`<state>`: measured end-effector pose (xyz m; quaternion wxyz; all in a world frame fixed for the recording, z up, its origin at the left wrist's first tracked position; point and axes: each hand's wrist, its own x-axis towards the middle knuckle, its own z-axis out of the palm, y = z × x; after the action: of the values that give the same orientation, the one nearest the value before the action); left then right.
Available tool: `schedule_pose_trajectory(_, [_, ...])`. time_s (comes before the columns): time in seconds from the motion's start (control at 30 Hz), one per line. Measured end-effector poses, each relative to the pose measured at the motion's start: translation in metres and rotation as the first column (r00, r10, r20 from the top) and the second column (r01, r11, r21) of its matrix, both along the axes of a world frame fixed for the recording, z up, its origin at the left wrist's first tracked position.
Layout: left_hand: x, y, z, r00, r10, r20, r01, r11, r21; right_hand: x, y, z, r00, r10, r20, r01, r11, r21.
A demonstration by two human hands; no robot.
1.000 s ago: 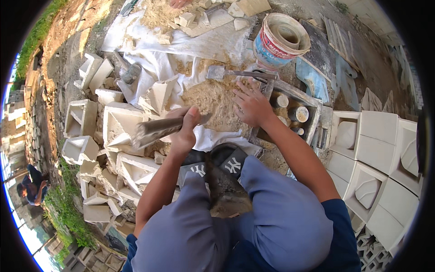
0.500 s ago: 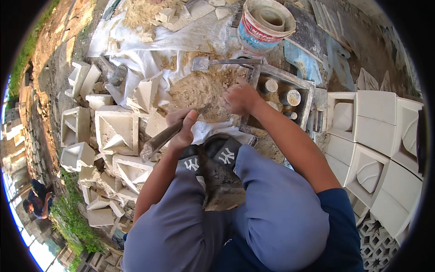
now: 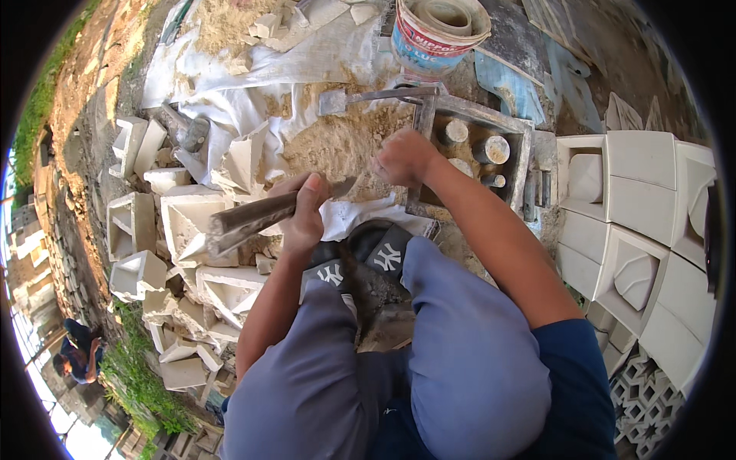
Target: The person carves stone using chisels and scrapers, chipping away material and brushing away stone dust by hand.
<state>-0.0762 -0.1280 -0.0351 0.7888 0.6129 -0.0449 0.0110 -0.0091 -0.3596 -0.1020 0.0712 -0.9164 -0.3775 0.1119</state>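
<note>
My left hand (image 3: 305, 208) is wrapped round a dark, worn bar-like tool (image 3: 249, 220), which looks wooden. Its thick end points left, and a narrow grey tip shows past my fingers toward the sandy powder (image 3: 326, 149). Over the powder's right side, my right hand (image 3: 405, 159) is closed in a fist; whatever it holds, if anything, is hidden. Right beside that hand stands an open rectangular mould box (image 3: 524, 165) with several round posts inside. A flat-bladed scraper (image 3: 333, 102) lies beyond the powder, its long handle reaching the box's far corner.
Pale cast blocks and broken pieces (image 3: 195, 222) crowd the left. A hammer (image 3: 193, 134) lies behind them on white sheeting (image 3: 218, 84). A paint bucket (image 3: 437, 42) stands beyond the box. Finished hollow blocks (image 3: 640, 172) are stacked at right. Another person (image 3: 79, 353) sits far left.
My left hand has turned the bar, so its thick end has swung up and left and shows broader. My right fist stays near the mould box. The view has shifted slightly.
</note>
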Motion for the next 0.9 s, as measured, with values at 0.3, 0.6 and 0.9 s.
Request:
schedule_pose_trajectory(0.3, [-0.001, -0.002, 0.008, 0.993, 0.074, -0.093, -0.087, 0.987, -0.136, 0.001, 0.0, 0.0, 1.0, -0.007, -0.012, 0.007, 1.0, 0.007])
schedule_pose_trajectory(0.6, [-0.002, 0.008, 0.01, 0.999, 0.028, -0.027, -0.027, 0.999, 0.04, 0.001, 0.0, -0.002, 0.999, -0.034, 0.009, 0.034, 0.999, 0.012])
schedule_pose_trajectory(0.9, [-0.004, 0.006, -0.001, 0.993, 0.108, -0.043, -0.107, 0.994, 0.029, 0.003, 0.007, -0.003, 0.999, -0.048, -0.006, 0.048, 0.998, 0.03])
